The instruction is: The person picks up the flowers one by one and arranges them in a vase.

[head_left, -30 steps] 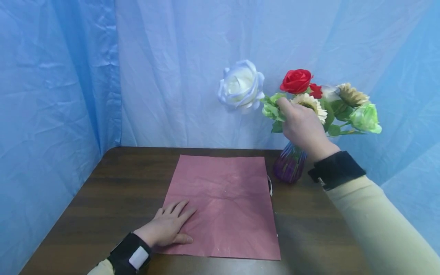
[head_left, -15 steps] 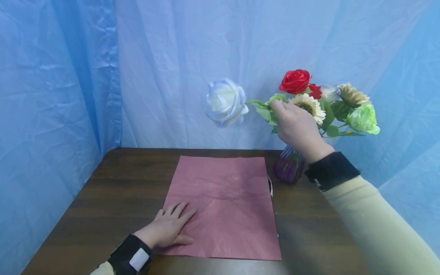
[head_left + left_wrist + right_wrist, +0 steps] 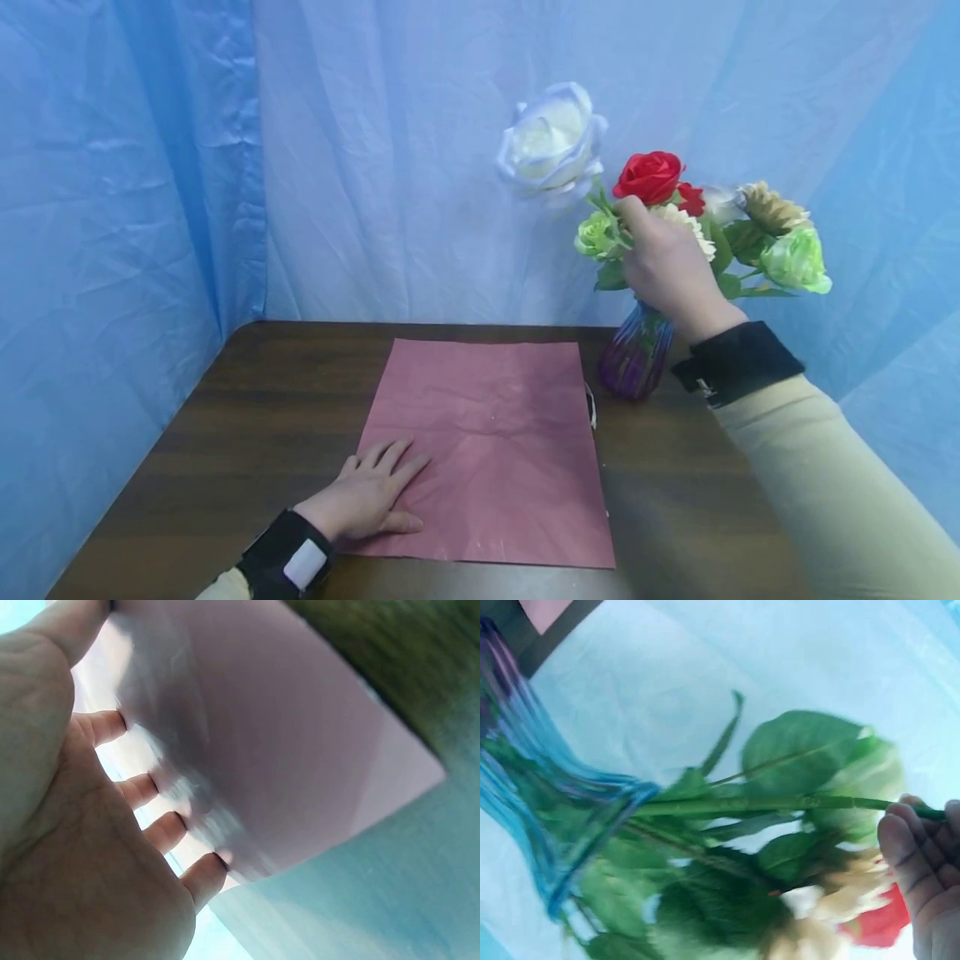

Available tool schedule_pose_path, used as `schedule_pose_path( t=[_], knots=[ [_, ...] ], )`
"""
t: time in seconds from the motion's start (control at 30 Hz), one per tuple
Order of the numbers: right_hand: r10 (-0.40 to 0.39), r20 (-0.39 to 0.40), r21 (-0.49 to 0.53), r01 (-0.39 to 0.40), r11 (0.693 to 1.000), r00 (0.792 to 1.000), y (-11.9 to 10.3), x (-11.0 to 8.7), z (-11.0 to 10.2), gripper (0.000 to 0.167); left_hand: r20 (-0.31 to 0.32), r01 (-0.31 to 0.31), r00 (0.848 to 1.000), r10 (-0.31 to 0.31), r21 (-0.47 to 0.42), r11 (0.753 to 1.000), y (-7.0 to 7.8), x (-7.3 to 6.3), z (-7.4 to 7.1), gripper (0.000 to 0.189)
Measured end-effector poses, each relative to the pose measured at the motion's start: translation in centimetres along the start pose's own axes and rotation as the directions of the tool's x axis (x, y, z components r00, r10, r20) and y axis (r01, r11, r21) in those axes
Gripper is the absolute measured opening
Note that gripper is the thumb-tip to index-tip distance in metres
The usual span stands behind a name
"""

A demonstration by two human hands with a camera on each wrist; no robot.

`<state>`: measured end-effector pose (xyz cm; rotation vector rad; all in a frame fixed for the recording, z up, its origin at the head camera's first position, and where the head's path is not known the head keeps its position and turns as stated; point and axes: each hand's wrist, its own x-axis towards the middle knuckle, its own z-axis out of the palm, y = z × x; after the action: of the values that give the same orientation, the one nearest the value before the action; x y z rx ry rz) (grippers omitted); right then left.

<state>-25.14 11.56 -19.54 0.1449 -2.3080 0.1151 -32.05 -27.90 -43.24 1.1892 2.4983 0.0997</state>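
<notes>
My right hand (image 3: pixel 671 258) pinches the green stem (image 3: pixel 802 802) of a large white rose (image 3: pixel 552 142) with bluish petal edges. The bloom leans up and left of that hand in the head view. In the right wrist view the stem runs down into the mouth of a ribbed blue-purple vase (image 3: pixel 636 354), among other stems and leaves. My left hand (image 3: pixel 367 492) lies with fingers spread on the lower left of a pink sheet of paper (image 3: pixel 495 408). The left wrist view shows its fingertips touching the sheet.
Also in the vase are a red rose (image 3: pixel 648 177), a cream sunflower-like bloom (image 3: pixel 772 208), pale green flowers (image 3: pixel 797 260) and leaves. A small white string-like piece (image 3: pixel 591 406) shows at the paper's right edge. Blue curtains (image 3: pixel 420 167) hang behind the dark wooden table (image 3: pixel 247 433).
The white rose first dipped down and left, then swung up and right to a higher place. My right hand moved with it. My left hand has stayed on the paper.
</notes>
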Motion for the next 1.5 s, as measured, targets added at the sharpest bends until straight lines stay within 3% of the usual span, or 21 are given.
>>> schedule_pose_path(
  t=[0.27, 0.53, 0.67, 0.87, 1.23, 1.5],
  knots=[
    [0.086, 0.012, 0.028, -0.086, 0.996, 0.996, 1.0, -0.2, -0.1, 0.026, 0.004, 0.002, 1.000, -0.002, 0.000, 1.000, -0.1, 0.1, 0.0, 0.090],
    [0.105, -0.012, 0.015, -0.104, 0.994, 0.994, 1.9, -0.7, 0.1, 0.023, 0.004, 0.000, 1.000, 0.000, 0.001, 1.000, 0.1, 0.3, -0.2, 0.089],
    [0.070, -0.042, -0.023, -0.071, 0.997, 0.997, 2.5, -0.9, 0.1, 0.020, 0.002, 0.000, 1.000, 0.000, -0.005, 1.000, 0.2, 0.5, -0.2, 0.089],
    [0.000, 0.004, -0.114, 0.000, 0.994, 1.000, 3.6, -2.3, 0.8, 0.025, 0.007, -0.011, 1.000, 0.011, -0.018, 1.000, 0.3, 0.7, 0.1, 0.089],
    [0.070, -0.094, -0.101, -0.079, 0.992, 0.993, 5.0, -4.7, 1.5, 0.021, -0.008, -0.017, 1.000, 0.016, -0.012, 1.000, 0.3, 0.1, 0.0, 0.089],
    [0.166, -0.067, -0.073, -0.171, 0.983, 0.984, 5.9, -6.5, 1.5, 0.030, -0.011, -0.017, 1.000, 0.017, -0.014, 1.000, 0.2, 0.1, -0.1, 0.090]
  ],
)
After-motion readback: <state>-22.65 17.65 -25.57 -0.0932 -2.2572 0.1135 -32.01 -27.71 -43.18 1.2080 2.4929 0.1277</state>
